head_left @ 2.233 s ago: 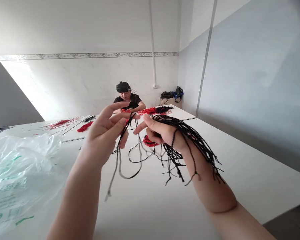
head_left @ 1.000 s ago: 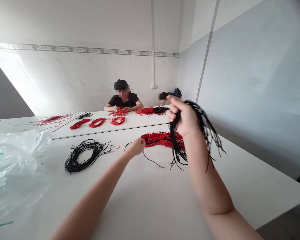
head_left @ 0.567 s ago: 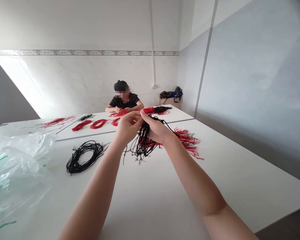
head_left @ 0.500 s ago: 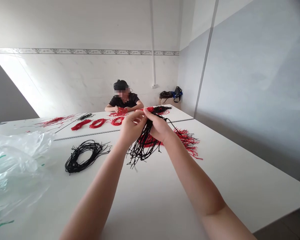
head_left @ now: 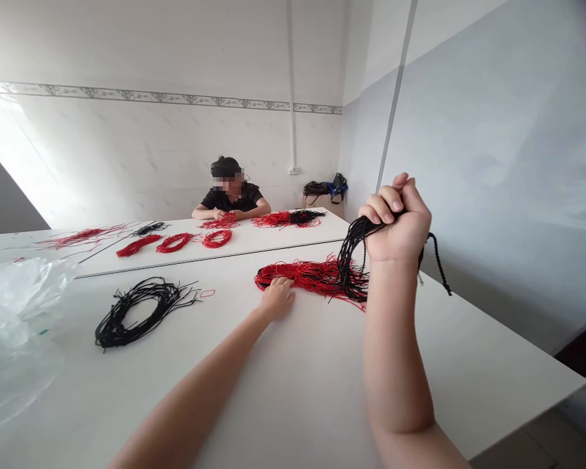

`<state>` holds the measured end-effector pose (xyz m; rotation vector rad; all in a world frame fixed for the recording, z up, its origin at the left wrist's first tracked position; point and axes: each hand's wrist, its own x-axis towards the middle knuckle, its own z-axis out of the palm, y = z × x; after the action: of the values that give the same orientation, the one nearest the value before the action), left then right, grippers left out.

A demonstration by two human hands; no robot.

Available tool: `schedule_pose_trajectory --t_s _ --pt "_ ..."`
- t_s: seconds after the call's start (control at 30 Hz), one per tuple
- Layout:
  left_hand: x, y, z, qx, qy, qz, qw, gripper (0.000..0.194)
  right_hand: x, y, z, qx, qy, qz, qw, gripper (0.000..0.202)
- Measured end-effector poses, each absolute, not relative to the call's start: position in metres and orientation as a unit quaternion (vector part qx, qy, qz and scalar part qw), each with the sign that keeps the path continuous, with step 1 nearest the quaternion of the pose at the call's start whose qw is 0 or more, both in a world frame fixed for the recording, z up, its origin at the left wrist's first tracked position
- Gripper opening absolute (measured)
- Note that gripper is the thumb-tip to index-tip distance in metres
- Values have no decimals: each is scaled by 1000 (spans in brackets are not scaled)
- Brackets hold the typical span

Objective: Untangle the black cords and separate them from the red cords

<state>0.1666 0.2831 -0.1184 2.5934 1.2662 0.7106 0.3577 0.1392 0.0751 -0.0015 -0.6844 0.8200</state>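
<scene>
My right hand (head_left: 398, 221) is raised above the table's right side, its fingers wrapped round a bunch of black braided cords (head_left: 349, 251). The cords hang down on both sides of the fist. On the table lies a long bundle of red and black cords (head_left: 312, 277). My left hand (head_left: 277, 298) rests palm down at the bundle's near left edge, fingers stretched out over some of the cords; nothing is seen gripped in it. The hanging black cords and my right arm cover the bundle's right end.
A coil of black cord (head_left: 141, 312) lies at left beside a small red loop (head_left: 208, 294). A clear plastic bag (head_left: 19, 326) fills the left side. Across the table (head_left: 293, 391), a person (head_left: 229, 195) handles red cords, near red coils (head_left: 174, 242) and another red-black bundle (head_left: 288, 219).
My hands have parted. The right one has lifted the black cords up and to the right; the left has let go of them and come down onto the red-black bundle.
</scene>
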Motion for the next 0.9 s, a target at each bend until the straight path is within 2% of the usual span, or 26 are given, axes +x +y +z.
schedule_pose_trajectory --t_s 0.23,0.43,0.57,0.73,0.9 --pt "138 276 -113 903 378 192 71 23 354 122 80 -5 -344 360 867 34" --pt "86 253 -105 884 417 207 38 41 357 115 77 12 -353 352 867 33" --pt "74 229 -106 856 438 275 -16 31 355 115 77 12 -330 366 870 33" --pt "82 217 -115 871 400 283 -16 13 348 114 80 19 -322 370 871 36" --pt "83 220 -122 874 404 270 -2 20 344 111 80 12 -335 365 869 40"
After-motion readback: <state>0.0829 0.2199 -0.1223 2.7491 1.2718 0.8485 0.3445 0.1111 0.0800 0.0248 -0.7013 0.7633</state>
